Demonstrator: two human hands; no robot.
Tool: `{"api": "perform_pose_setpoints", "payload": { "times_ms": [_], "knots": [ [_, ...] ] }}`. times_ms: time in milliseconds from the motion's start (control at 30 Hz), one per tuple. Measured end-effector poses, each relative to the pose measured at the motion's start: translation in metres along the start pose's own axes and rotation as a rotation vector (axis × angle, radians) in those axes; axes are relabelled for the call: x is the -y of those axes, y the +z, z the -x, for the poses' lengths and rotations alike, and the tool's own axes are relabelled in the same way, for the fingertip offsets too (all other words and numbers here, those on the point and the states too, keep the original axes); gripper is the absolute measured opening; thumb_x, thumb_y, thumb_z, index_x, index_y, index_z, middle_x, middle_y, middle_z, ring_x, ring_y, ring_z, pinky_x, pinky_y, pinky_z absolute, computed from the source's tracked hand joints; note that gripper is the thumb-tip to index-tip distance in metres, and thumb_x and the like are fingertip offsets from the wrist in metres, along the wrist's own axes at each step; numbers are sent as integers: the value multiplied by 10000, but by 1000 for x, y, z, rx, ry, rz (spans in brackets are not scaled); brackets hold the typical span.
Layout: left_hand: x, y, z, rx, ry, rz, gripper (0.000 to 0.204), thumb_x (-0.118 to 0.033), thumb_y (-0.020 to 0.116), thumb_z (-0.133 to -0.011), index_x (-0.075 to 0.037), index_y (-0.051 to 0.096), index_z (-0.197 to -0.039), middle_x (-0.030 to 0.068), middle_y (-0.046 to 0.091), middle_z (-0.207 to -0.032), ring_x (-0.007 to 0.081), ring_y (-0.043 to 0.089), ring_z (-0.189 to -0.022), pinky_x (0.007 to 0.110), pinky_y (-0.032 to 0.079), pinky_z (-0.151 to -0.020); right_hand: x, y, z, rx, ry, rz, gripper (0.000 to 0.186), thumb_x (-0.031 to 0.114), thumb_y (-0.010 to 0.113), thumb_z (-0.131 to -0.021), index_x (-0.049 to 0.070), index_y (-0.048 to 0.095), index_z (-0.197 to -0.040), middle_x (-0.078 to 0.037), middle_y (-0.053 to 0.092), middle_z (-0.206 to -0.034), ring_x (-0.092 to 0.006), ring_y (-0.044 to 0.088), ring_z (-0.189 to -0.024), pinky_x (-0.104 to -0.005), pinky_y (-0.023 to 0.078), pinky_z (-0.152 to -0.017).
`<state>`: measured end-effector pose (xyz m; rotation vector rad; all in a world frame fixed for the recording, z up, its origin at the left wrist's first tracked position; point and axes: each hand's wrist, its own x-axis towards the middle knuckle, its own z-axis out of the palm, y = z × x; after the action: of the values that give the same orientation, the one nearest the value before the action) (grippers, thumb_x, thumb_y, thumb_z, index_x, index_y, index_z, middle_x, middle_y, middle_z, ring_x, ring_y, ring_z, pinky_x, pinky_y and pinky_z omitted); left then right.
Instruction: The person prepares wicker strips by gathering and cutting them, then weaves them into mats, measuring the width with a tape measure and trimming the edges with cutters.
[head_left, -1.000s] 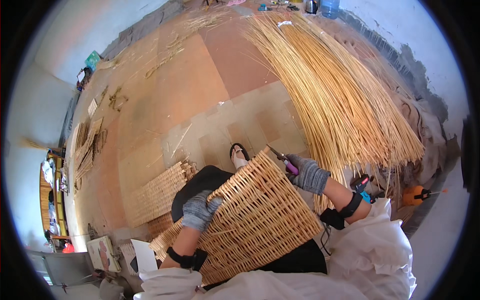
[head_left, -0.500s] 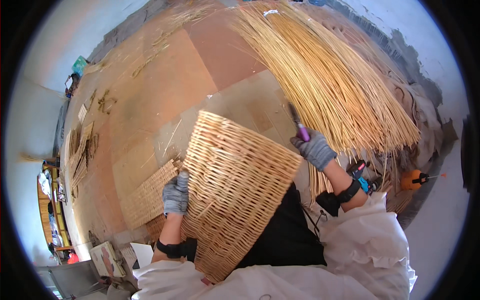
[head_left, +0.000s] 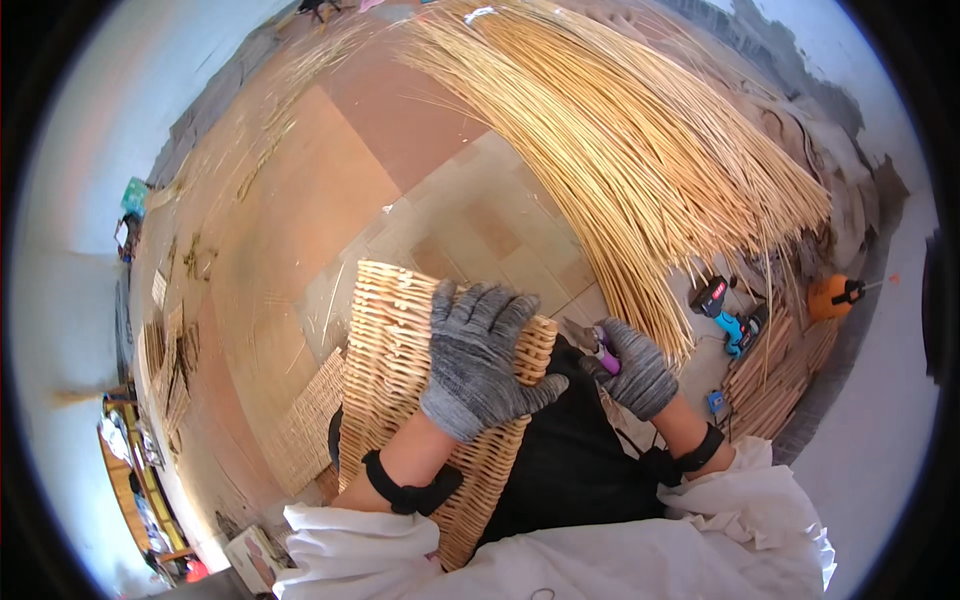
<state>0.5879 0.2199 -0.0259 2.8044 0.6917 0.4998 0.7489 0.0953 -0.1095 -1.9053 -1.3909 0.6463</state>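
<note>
A woven wicker panel (head_left: 385, 350) of pale brown strands leans upright against my lap, its top edge tilted. Across its upper part lies my left hand (head_left: 480, 360), in a grey knit glove, fingers spread open and thumb stretched toward the right edge. My right hand (head_left: 640, 375), also gloved in grey, is closed round purple-handled shears (head_left: 606, 352). Their grey metal end points to the upper left, close to the panel's right edge. The fingers partly cover the handle, and I cannot tell whether the blades are apart.
A large bundle of long straw-coloured canes (head_left: 620, 150) spreads over the floor at the right. Beside it lie a blue and black cordless power tool (head_left: 735, 325) and an orange spray bottle (head_left: 832, 298). Another woven panel (head_left: 300, 425) lies on the floor at my left.
My left hand has moved from the panel's left edge onto its upper face, fingers spread. The panel has turned more edge-on. The right hand has lowered, bringing the shears near the panel's edge.
</note>
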Motion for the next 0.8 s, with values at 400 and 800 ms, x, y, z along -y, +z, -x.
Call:
{"api": "perform_pose_setpoints", "payload": {
  "times_ms": [400,800],
  "knots": [
    [1,4,8,-83,-5,0,581,-475,678,-444,-92,570,-866,74,514,-868,246,491,-887,483,245,-908,50,-2,20,64,149,83,505,256,627,-661,-16,434,-1042,-201,524,-849,-332,526,-795,-381,428,-721],
    [-4,13,6,-82,-2,-9,595,-477,685,-440,-87,561,-872,75,534,-889,249,490,-910,482,220,-932,2,-16,10,-51,146,348,239,230,614,-668,46,512,-782,-160,535,-644,-342,532,-595,-373,434,-518]
  ]
}}
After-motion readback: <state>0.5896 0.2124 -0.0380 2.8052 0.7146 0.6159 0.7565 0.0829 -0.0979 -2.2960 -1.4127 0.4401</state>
